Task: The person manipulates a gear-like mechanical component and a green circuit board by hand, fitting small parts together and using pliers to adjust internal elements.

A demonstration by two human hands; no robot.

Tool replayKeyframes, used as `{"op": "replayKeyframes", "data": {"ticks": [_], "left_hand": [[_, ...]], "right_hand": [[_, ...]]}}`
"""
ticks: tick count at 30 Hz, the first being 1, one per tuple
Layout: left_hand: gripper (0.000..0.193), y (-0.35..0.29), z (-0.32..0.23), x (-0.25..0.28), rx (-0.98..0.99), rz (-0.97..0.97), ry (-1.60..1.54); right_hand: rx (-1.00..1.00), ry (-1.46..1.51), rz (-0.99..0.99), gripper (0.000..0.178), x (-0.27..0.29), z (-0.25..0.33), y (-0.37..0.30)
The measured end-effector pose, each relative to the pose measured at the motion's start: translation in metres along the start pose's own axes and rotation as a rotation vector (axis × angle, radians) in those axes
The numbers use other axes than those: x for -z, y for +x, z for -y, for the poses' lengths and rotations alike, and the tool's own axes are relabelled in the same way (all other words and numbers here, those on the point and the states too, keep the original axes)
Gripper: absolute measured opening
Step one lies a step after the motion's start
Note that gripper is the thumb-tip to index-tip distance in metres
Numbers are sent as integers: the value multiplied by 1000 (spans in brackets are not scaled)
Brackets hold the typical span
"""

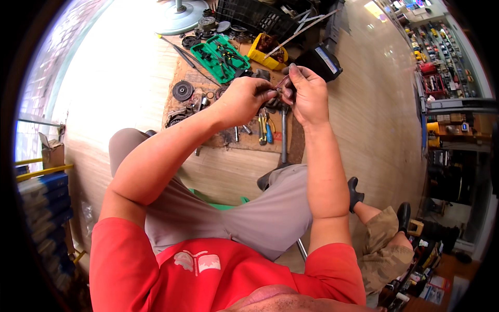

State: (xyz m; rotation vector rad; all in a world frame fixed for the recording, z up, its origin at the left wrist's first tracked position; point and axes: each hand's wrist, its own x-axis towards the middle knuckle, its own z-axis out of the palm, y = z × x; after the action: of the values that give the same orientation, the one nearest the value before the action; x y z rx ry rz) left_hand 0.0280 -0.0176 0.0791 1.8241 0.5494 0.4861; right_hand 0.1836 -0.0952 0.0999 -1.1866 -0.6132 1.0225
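Observation:
My left hand and my right hand meet fingertip to fingertip above the board, both closed in a pinch. Between them shows a thin reddish strand, perhaps wire; my fingers cover most of it. Dark metal parts lie just under my hands, partly hidden by them. A grey metal bar stretches from there toward my foot. Left of the bar lie a yellow-and-black hand tool and a blue-handled tool.
On the worn brown board are an open green tool case, a round black disc and small metal parts. Beyond stand a yellow bin, a black crate and a black battery-like box. Another person's leg is at right.

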Motion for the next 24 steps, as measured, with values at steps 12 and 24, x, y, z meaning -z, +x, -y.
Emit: {"op": "replayKeyframes", "data": {"ticks": [12,24], "left_hand": [[27,4,3,8,181,143,-185],[25,6,9,-5,78,40,-34]], "right_hand": [[21,-240,-38,19,-3,-1,-1],[117,-189,-87,22,-2,-7,1]]}}
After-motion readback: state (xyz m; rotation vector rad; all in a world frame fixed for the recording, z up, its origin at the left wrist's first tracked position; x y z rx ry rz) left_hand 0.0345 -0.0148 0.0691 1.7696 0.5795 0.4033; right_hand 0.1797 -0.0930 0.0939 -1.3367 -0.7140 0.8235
